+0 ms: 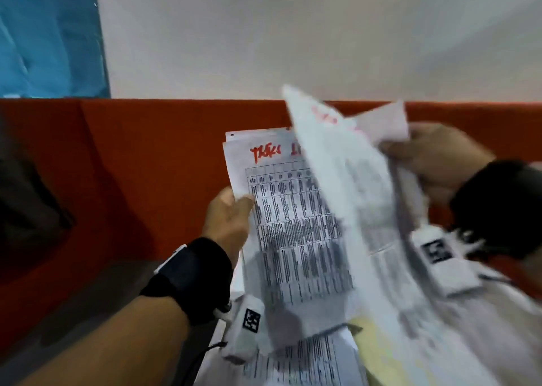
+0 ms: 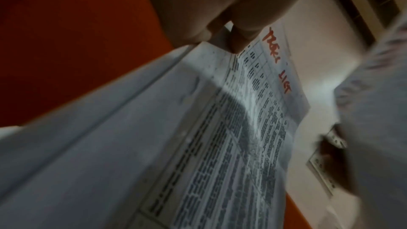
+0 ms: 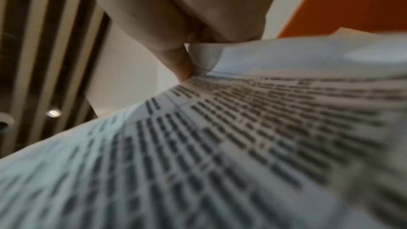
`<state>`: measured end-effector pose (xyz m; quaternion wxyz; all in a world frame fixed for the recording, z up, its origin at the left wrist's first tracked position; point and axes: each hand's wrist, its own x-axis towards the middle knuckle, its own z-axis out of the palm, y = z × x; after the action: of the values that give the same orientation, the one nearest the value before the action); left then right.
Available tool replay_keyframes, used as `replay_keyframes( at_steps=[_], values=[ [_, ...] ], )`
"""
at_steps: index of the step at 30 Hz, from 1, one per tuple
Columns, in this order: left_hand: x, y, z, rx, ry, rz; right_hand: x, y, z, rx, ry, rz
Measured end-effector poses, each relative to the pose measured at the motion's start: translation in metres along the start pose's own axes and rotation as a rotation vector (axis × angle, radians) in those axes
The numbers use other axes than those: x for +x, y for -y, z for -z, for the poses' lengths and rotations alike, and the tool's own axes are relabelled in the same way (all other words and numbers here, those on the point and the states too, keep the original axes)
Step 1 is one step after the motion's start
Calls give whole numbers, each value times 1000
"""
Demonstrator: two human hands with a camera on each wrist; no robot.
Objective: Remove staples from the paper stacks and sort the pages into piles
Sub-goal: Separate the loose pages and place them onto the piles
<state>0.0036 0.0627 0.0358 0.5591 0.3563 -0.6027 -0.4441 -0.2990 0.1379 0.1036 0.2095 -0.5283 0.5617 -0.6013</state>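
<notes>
Head view: left hand [image 1: 228,218] pinches the left edge of a printed paper stack [image 1: 293,224] headed in red marker, held up before an orange panel [image 1: 146,165]. Right of the stack, right hand [image 1: 434,160] grips a lifted, blurred page [image 1: 346,180].

Left wrist view: fingers [image 2: 240,39] clamped on the stack's edge.

Right wrist view: fingers [image 3: 178,63] clamped on the page's edge.

Red handwriting heads the printed page [image 2: 259,111], its second word reading "LIST"; the table print is illegible.
</notes>
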Motion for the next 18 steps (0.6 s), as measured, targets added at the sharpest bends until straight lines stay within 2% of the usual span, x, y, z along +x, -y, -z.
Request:
replay_keyframes(
  at_steps=[1, 2, 4, 8, 11, 13, 15, 17, 18],
  values=[
    [1, -2, -2, -9, 17, 18, -4, 6, -19, 14, 17, 4],
    [3, -4, -4, -38, 32, 52, 1, 17, -42, 21, -33, 16],
    [5, -4, -6, -91, 76, 107, 2, 11, -60, 11, -61, -17],
    [-1, -9, -5, -163, 55, 166, 3, 2, -72, -2, -98, -39],
    [-6, -14, -3, -295, 123, 232, 2, 4, -83, -42, -181, 18],
    [-10, -12, -5, -223, 104, 212, -2, 9, -86, -62, -230, 59],
    [-9, -11, -6, -27, 33, 122, -6, 19, -82, 32, -242, 125],
    [-3, -18, -3, 66, -27, 32, -8, 28, -69, 154, -154, 173],
    [-2, -23, 0, 67, -61, 16, -10, 29, -61, 195, -90, 147]
  ],
)
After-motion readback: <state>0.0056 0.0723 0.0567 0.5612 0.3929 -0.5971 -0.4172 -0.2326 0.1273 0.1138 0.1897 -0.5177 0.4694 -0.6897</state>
